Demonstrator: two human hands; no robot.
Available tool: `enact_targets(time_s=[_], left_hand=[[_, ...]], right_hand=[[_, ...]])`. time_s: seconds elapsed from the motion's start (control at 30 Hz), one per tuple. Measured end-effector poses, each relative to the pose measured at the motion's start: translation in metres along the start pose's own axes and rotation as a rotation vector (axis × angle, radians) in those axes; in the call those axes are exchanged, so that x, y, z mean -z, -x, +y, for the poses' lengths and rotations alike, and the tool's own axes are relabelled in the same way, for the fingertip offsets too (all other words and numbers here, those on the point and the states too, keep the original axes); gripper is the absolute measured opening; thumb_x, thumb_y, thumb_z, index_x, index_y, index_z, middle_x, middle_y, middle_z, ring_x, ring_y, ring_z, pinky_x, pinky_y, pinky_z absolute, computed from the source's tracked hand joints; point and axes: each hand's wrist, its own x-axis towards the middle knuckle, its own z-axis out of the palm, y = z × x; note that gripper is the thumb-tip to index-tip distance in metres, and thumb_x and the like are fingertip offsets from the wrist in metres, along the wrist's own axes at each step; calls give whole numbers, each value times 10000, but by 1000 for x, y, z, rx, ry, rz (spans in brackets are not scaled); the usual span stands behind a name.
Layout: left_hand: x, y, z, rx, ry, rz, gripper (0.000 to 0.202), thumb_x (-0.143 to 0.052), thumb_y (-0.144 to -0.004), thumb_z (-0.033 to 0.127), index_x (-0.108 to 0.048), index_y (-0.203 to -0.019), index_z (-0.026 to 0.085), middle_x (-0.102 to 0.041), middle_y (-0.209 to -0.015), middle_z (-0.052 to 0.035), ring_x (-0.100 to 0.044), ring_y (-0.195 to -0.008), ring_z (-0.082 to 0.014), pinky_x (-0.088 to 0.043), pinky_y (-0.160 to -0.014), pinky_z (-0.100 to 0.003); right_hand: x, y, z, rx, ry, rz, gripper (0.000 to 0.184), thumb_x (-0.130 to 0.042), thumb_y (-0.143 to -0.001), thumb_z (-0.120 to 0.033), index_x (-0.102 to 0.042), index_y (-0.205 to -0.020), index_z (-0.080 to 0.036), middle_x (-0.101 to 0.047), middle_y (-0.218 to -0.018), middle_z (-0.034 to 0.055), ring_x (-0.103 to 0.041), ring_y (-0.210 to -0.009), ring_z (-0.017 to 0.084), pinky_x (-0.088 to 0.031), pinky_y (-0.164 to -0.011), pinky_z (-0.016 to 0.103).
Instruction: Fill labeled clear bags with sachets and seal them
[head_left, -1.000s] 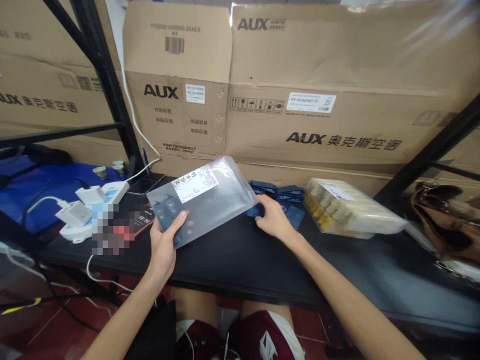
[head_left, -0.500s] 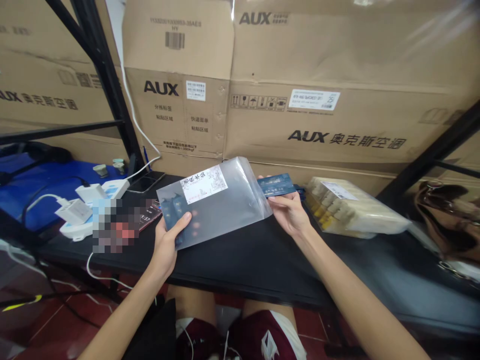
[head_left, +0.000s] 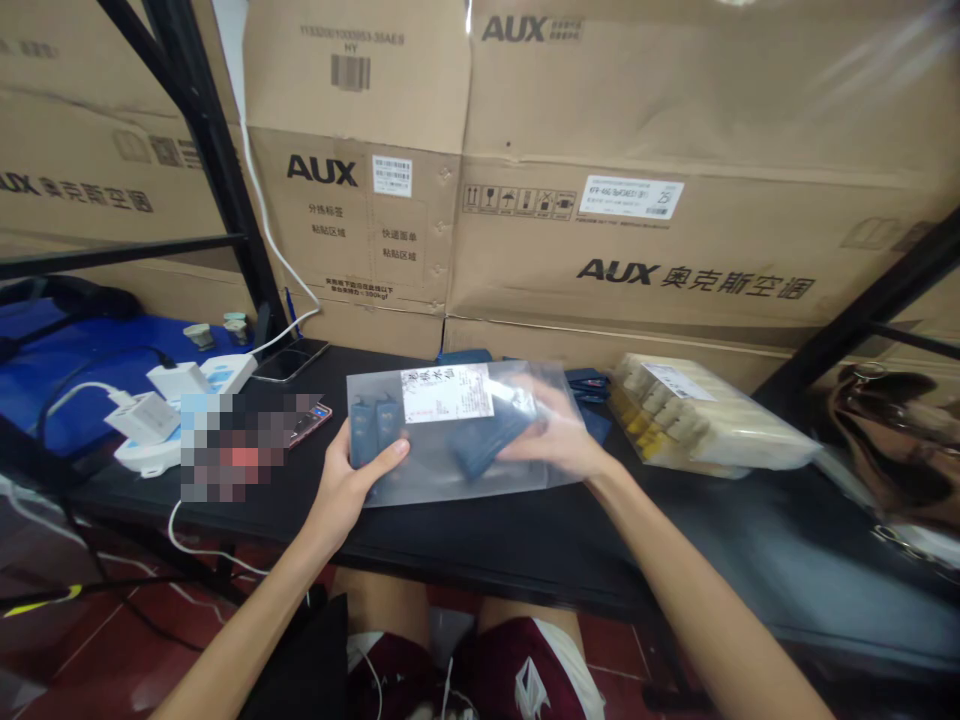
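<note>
My left hand (head_left: 349, 490) grips the left edge of a frosted clear plastic bag (head_left: 450, 470) with a white label (head_left: 446, 392), thumb on top. Dark blue sachets (head_left: 375, 425) show through the bag near that hand. My right hand (head_left: 559, 440) is at the bag's open right end, pushing a dark blue sachet (head_left: 484, 440) inside; hand and sachet are blurred by motion. More blue sachets (head_left: 589, 385) lie on the black table (head_left: 525, 540) behind the bag.
A clear pack of pale and yellow packets (head_left: 701, 415) lies right of the bag. White power strip and chargers (head_left: 169, 395) and a phone (head_left: 289, 362) sit at left. AUX cardboard boxes (head_left: 600, 200) wall the back. Black rack posts (head_left: 217, 170) stand left and right.
My right hand picked a blue sachet from the pile, lifted it, and now slides it into the bag. The bag has dropped flatter and shifted right.
</note>
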Motion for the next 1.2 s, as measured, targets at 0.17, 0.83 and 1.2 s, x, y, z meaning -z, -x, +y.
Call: enact_targets(time_s=[0.17, 0.83, 1.2], left_hand=[[-3, 4, 4, -56, -80, -179, 559, -985, -675, 374, -781, -1168, 209, -810, -1097, -117, -771, -988, -335, -617, -881, -415], [-1, -10, 8, 19, 378, 326, 468, -1022, -653, 284, -781, -1049, 218, -786, -1096, -14, -738, -969, -176, -606, -945, -308], [-1, -8, 5, 16, 304, 267, 573, -1018, -635, 297, -768, -1143, 208, -792, -1107, -41, -748, -999, -203, -587, -947, -321]], right_hand=[[-45, 11, 0, -164, 447, -320, 258, -771, -956, -518, -820, -978, -265, -760, -740, 2, -681, -627, 171, -621, -672, 323], [100, 4, 48, -418, 1108, 432, 363, -863, -764, -287, -790, -1109, -204, -783, -1155, 189, -723, -1214, 435, -543, -1096, 610], [35, -1, 48, -187, 1068, 40, 599, -785, -855, -183, -675, -1444, -192, -593, -1560, 173, -578, -1463, 354, -451, -1248, 511]])
